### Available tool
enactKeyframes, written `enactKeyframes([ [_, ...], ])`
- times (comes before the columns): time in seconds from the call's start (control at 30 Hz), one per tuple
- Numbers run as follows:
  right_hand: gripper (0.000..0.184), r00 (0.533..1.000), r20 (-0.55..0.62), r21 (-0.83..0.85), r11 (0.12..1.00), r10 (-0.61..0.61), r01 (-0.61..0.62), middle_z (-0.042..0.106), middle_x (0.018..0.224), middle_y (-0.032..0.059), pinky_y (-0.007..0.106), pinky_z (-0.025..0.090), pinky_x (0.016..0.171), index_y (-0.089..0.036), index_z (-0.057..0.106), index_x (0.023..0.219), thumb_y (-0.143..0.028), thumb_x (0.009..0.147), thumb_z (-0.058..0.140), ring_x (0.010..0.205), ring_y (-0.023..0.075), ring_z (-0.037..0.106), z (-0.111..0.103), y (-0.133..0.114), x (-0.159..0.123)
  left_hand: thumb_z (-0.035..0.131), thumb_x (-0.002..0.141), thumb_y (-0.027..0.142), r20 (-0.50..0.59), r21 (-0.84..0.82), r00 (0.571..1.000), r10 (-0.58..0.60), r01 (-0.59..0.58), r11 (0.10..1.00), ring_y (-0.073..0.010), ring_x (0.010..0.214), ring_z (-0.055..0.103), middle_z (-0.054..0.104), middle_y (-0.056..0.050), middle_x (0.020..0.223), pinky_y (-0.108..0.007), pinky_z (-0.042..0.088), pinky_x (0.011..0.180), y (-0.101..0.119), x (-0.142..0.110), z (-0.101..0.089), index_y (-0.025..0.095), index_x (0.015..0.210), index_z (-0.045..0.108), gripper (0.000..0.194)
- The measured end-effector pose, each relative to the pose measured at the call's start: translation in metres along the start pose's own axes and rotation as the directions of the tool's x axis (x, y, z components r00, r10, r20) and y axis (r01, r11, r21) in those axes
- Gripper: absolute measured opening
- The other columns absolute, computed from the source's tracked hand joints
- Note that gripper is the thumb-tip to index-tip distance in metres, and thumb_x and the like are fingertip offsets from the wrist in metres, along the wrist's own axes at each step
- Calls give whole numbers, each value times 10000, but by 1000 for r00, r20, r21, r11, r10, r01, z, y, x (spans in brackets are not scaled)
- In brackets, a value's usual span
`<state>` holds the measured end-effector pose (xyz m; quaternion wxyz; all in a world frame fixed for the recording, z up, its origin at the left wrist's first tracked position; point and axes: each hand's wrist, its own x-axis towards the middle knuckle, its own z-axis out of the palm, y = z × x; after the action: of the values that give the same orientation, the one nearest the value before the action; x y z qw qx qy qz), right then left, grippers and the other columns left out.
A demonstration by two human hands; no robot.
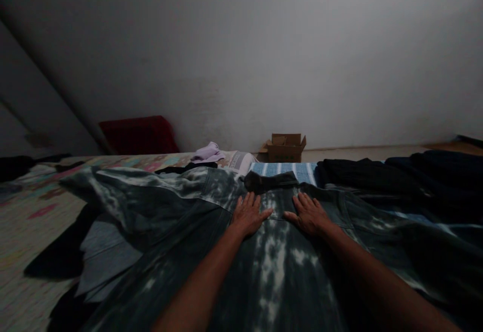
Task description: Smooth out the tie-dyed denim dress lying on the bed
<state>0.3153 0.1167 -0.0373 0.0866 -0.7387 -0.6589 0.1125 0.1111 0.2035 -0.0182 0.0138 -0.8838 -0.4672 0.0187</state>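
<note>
A dark grey-green tie-dye jacket (271, 266) with pale blotches lies spread out in front of me, its collar (269, 181) at the far end and its sleeves stretched to both sides. My left hand (247, 215) rests flat on the cloth just below the collar, fingers extended and thumb out. Level with it, to the right of the pale middle strip, my right hand (307, 215) also lies flat with its fingers apart. Neither hand grips the fabric. The jacket's near end runs out of view.
Folded dark clothes (362, 173) are stacked at the right. Grey and black garments (107, 251) lie under the left sleeve on a floral bedspread (45, 226). Beyond are a lilac cloth (208, 152), a blue striped cloth (298, 171), an open cardboard box (285, 150) and a red object (139, 136) by the wall.
</note>
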Motion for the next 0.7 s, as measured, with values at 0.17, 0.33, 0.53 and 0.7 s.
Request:
enactKeyframes([
  [0.17,919,999,-5,-19,999,37,-37,158,1525,169,476,107,1110,-93,217,1469,-755,838,124,1405,284,88,-2,13,-3,108,830,744,20,-1,996,-87,87,996,-322,1411,61,145,-215,1519,-486,73,1118,2,-1,-4,67,1439,280,927],
  [0.33,918,997,-34,-41,997,66,-67,182,1518,180,471,93,1110,-105,247,1463,-764,831,146,1401,287,116,-2,18,-4,98,818,756,27,-7,992,-125,125,992,-320,1412,29,126,-195,1527,-478,61,1121,2,-2,-5,83,1446,272,938],
  [0.53,919,995,-52,-56,995,82,-85,188,1516,186,461,85,1107,-94,270,1454,-758,834,130,1398,287,126,0,25,-4,81,817,755,47,-20,993,-113,114,993,-310,1413,41,131,-197,1526,-460,77,1121,0,-3,-5,85,1452,253,939],
  [0.7,884,995,-56,-71,994,82,-86,194,1519,167,438,90,1108,-95,273,1452,-734,852,156,1396,272,142,0,31,-7,86,818,754,54,-35,994,-100,102,994,-311,1413,43,132,-206,1525,-457,78,1120,0,-4,-6,80,1453,245,939],
])
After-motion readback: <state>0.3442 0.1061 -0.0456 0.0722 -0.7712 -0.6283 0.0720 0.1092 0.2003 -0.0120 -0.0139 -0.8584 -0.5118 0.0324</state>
